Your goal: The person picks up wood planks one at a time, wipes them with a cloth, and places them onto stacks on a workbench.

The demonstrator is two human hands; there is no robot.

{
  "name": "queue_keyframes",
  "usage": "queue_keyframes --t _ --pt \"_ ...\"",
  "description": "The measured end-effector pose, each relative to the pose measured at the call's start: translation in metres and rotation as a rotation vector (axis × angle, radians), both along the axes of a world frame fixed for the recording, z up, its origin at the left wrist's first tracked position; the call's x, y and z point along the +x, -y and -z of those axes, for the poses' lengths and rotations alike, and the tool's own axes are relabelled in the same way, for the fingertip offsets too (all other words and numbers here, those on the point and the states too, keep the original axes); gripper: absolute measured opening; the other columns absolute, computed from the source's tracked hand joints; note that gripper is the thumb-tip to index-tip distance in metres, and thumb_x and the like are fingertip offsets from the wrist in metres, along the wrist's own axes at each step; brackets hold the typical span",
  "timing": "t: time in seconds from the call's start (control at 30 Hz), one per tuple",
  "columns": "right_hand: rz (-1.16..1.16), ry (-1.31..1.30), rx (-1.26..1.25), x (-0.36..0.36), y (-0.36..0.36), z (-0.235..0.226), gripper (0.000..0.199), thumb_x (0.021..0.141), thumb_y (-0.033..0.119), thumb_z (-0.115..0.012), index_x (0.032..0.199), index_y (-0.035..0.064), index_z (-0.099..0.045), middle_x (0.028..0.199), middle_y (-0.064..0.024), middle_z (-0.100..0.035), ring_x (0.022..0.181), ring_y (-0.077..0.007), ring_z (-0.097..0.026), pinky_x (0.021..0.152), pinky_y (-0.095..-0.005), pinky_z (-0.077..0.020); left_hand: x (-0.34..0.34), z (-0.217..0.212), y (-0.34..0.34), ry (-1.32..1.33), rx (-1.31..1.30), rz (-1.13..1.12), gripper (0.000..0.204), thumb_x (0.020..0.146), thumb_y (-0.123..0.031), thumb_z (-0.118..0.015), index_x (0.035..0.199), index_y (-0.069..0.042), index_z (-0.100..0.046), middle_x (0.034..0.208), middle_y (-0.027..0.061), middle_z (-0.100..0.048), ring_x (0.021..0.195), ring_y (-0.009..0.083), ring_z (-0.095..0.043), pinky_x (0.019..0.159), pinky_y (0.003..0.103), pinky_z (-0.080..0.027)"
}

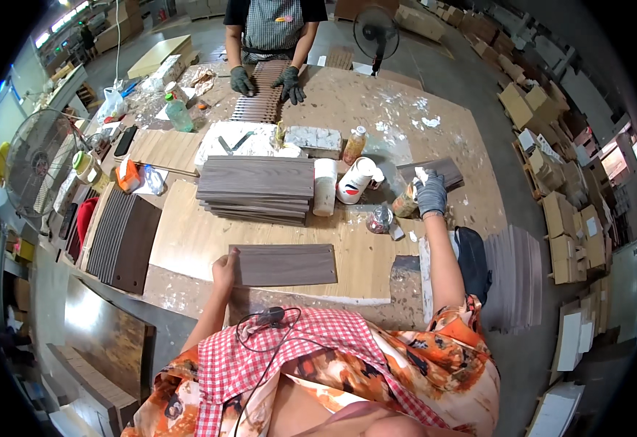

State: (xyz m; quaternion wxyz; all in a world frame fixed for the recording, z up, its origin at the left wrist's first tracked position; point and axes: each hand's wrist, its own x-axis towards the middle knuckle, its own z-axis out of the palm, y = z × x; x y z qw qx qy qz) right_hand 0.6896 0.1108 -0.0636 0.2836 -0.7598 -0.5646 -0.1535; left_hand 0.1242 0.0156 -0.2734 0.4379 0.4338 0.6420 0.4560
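My bare left hand point(224, 269) is closed on the left end of a dark grey-brown wood board point(286, 264), which lies flat on a pale wood sheet point(187, 251). Farther off to the right, my right hand point(431, 195), in a grey glove, has its fingers curled round a small white wad point(422, 175), perhaps cloth or paper. A stained can point(404, 205) stands right beside that hand, and another dark board point(442, 172) lies just behind it. Beyond the held board rises a stack of similar boards point(255, 182).
White bottles point(355, 180), an amber bottle point(355, 144) and a glass jar point(380, 218) stand right of the stack. More boards lean at left point(118, 240) and right point(514, 277). Across the table, a person's gloved hands point(289, 84) rest on slatted strips point(260, 102). A fan point(38, 164) stands left.
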Motion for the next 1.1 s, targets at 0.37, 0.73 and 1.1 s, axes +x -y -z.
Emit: queue_keyframes --t 0.37,0.73,1.1 --pt "-0.047 0.104 0.002 0.003 -0.018 0.017 0.029 0.088 0.027 -0.061 0.108 0.0056 -0.063 0.101 -0.0242 -0.060 0.094 -0.0416 -0.060 0.084 -0.0481 -0.0500 -0.003 0.015 -0.004 -0.065 0.003 -0.029 0.052 0.097 -0.040 -0.060 0.069 0.004 -0.058 0.057 0.0053 -0.047 0.059 0.0120 -0.041 0.054 0.034 -0.039" --pt "-0.239 0.092 0.272 0.075 0.024 -0.024 0.029 0.094 0.011 -0.050 0.117 0.0068 -0.068 0.106 -0.0126 -0.070 0.097 -0.0254 -0.063 0.090 -0.0367 -0.0477 -0.001 -0.001 0.009 -0.184 -0.043 -0.044 0.059 0.093 -0.052 -0.057 0.078 0.005 -0.066 0.062 0.0195 -0.059 0.057 0.0268 -0.058 0.060 0.042 -0.047" --pt "-0.244 -0.515 0.582 0.065 0.091 -0.024 0.037 0.093 0.011 -0.053 0.129 0.0034 -0.056 0.125 -0.0138 -0.059 0.115 -0.0247 -0.056 0.100 -0.0357 -0.0429 0.010 -0.004 0.002 -0.097 -0.082 0.012 0.049 0.096 -0.042 -0.058 0.074 0.002 -0.063 0.059 0.0045 -0.054 0.057 0.0129 -0.046 0.053 0.033 -0.040"
